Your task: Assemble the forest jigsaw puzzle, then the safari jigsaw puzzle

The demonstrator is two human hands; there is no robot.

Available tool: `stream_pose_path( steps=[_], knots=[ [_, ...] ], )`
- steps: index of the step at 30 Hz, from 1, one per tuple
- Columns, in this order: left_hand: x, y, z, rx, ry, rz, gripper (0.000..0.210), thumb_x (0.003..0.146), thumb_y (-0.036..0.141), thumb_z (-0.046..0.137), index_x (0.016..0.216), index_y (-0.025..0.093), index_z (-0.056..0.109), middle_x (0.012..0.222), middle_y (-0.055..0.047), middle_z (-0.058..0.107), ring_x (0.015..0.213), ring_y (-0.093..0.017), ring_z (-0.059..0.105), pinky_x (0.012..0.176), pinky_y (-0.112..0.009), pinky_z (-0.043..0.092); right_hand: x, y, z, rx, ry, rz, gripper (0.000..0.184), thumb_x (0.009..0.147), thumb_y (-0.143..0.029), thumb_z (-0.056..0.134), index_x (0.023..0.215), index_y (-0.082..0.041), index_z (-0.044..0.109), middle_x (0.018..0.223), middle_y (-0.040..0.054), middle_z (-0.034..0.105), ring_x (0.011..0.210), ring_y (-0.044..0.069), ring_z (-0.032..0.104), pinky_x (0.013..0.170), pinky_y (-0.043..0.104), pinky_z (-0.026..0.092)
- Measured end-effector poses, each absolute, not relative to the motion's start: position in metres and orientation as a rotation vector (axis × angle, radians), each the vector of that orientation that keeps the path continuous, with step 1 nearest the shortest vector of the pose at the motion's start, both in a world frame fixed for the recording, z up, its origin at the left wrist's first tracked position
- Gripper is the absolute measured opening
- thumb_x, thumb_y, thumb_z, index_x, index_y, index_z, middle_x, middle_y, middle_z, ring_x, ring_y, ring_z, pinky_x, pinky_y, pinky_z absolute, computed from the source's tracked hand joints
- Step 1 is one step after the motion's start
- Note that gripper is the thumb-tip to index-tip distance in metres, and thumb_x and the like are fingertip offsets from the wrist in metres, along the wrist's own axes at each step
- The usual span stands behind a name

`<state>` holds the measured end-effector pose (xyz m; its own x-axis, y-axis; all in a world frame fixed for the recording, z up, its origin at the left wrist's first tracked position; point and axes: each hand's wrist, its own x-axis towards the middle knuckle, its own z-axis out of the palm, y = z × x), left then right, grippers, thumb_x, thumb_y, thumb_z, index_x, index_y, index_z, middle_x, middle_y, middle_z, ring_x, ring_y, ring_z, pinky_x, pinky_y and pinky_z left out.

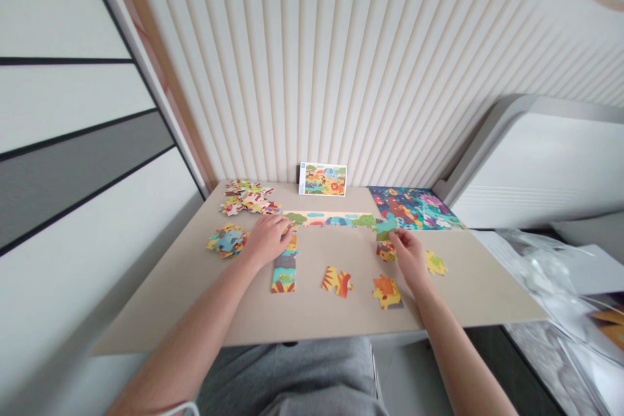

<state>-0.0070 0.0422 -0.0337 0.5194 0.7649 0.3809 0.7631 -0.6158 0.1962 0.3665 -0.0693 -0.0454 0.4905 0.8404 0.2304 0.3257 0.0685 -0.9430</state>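
Currently pinching green puzzle piece (385,228) leftward of right hand (410,252), right of frame centre; curling left hand (266,238) over puzzle strip (285,263), can't tell if gripping; can't read picture card (325,180) label (303,172).

"Where does the one view look from?"
"The wearer's head, above the fingers (396,238) and back from them, on the near side of the desk (316,318)."
"Which way does it face?"
"Forward and down: the wall (312,78) rises beyond the fingers, the lap (292,374) shows on their near side."
"How near?"
"Close enough that both forearms (209,325) run in from the bottom edge, yet wide enough for the whole desk around the fingers."
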Motion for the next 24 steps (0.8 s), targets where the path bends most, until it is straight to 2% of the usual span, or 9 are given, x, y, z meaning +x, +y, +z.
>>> stream_pose_path(
  steps=[3, 9, 14, 18, 21, 24],
  knots=[
    [-0.007, 0.040, -0.033, 2.741, 1.351, 0.698, 0.027, 0.098, 0.029, 0.047, 0.109, 0.023, 0.071, 0.116, -0.007, 0.070, 0.113, -0.024, 0.061, 0.108, -0.039, 0.043, 0.368, -0.068, -0.045, -1.459, -1.053, 0.496, 0.040, 0.084, -0.057, 0.068, 0.099, -0.020, 0.067, 0.079, 0.0015, 0.068, 0.068, 0.016, 0.059, 0.066, 0.028, 0.046],
    [-0.007, 0.037, -0.030, 2.748, 1.347, 0.704, 0.027, 0.098, 0.028, 0.047, 0.109, 0.023, 0.071, 0.116, -0.008, 0.070, 0.113, -0.025, 0.061, 0.108, -0.041, 0.043, 0.367, -0.070, -0.042, -1.418, -1.006, 0.567, 0.058, 0.081, -0.057, 0.072, 0.123, -0.020, 0.059, 0.076, -0.0011, 0.067, 0.066, 0.016, 0.059, 0.062, 0.027, 0.045],
    [0.002, 0.019, -0.002, 2.975, 1.091, 0.595, 0.024, 0.098, 0.025, 0.049, 0.104, 0.023, 0.072, 0.119, -0.009, 0.069, 0.119, -0.027, 0.058, 0.117, -0.051, 0.031, 0.363, -0.075, -0.037, -1.464, -1.015, 0.578, 0.064, 0.082, -0.059, 0.071, 0.132, -0.021, 0.058, 0.075, 0.0007, 0.070, 0.063, 0.017, 0.060, 0.057, 0.027, 0.043],
    [0.023, -0.036, 0.021, 3.057, 0.648, 0.400, 0.024, 0.101, 0.029, 0.048, 0.100, 0.023, 0.071, 0.103, -0.006, 0.072, 0.105, -0.022, 0.062, 0.114, -0.047, 0.035, 0.362, -0.076, -0.035, -1.463, -0.988, 0.587, 0.062, 0.081, -0.061, 0.071, 0.126, -0.019, 0.063, 0.076, 0.0034, 0.072, 0.064, 0.019, 0.063, 0.056, 0.027, 0.045],
    [0.037, -0.086, 0.021, 2.995, 0.547, 0.362, 0.020, 0.099, 0.036, 0.056, 0.106, 0.021, 0.068, 0.106, -0.006, 0.071, 0.108, -0.023, 0.062, 0.115, -0.047, 0.033, 0.364, -0.074, -0.037, -1.458, -1.016, 0.555, 0.053, 0.083, -0.059, 0.069, 0.114, -0.016, 0.069, 0.078, 0.0056, 0.073, 0.067, 0.019, 0.064, 0.058, 0.028, 0.046],
    [0.047, -0.116, 0.010, 2.930, 0.607, 0.363, 0.027, 0.097, 0.040, 0.061, 0.115, 0.022, 0.065, 0.114, -0.006, 0.070, 0.115, -0.023, 0.060, 0.113, -0.043, 0.036, 0.365, -0.072, -0.042, -1.470, -1.042, 0.524, 0.049, 0.084, -0.058, 0.068, 0.106, -0.014, 0.072, 0.083, 0.0084, 0.075, 0.071, 0.020, 0.066, 0.063, 0.030, 0.049]
  ],
)
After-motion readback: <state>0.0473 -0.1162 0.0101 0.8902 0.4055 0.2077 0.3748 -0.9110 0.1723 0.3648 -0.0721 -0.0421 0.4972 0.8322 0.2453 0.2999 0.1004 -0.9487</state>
